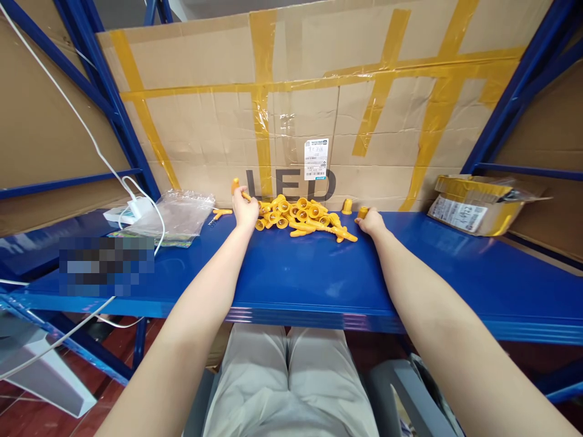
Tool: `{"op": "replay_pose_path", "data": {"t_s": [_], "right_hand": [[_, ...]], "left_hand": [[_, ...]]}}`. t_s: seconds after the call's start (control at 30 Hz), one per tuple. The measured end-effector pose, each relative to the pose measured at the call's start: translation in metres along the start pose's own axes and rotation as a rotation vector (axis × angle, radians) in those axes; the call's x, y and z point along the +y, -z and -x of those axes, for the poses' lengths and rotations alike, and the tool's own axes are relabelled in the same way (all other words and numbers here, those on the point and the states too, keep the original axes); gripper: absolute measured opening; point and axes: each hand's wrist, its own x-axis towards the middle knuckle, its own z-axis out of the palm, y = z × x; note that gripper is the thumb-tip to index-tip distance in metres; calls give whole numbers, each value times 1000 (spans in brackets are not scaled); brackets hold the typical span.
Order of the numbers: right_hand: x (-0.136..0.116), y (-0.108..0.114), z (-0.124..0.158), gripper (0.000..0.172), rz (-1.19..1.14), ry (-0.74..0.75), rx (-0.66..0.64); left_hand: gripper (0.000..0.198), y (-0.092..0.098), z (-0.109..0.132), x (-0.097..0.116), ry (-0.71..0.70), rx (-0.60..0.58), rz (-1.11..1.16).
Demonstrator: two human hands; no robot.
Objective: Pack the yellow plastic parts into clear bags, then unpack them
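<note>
My left hand [246, 209] is closed around a yellow plastic stick-like piece [235, 183], whose end pokes up above the fingers. At the right of the pile, my right hand [374, 223] grips a small yellow cup-shaped cap [363, 212]. Between the hands lies a heap of yellow caps [283, 206], several with their hollow ends facing me. Long yellow sticks [323, 227] lie along the heap's front right. One cap [347, 206] stands upright just left of my right hand. Left of my left hand is a yellow piece [222, 212] with thin prongs or a spring.
A blue metal shelf [310, 273] carries everything, backed by a large taped cardboard sheet [204, 133]. At right sits a small open carton [476, 206]. Clear plastic bags [182, 215], a white plug [139, 209] with cables, and a blurred dark object [107, 261] are at left.
</note>
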Motion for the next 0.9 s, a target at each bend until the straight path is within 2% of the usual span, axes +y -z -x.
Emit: {"op": "replay_pose_path", "data": {"t_s": [0.07, 0.13, 0.23, 0.3, 0.4, 0.67, 0.9], "right_hand": [[1, 1, 2, 50, -32, -39, 4], [3, 4, 3, 49, -59, -41, 63], [5, 6, 3, 36, -55, -22, 125], [6, 6, 2, 25, -32, -8, 93], [7, 3, 0, 20, -4, 22, 27], [11, -7, -8, 32, 87, 103, -84], [7, -10, -3, 43, 183, 160, -99]], "left_hand": [[51, 1, 2, 1, 75, 82, 38], [53, 3, 4, 4, 112, 112, 72], [51, 6, 6, 8, 117, 115, 91], [50, 7, 7, 10, 122, 116, 88], [50, 7, 8, 9, 123, 106, 93], [55, 2, 7, 0, 65, 74, 55], [57, 2, 5, -2, 115, 31, 61]]}}
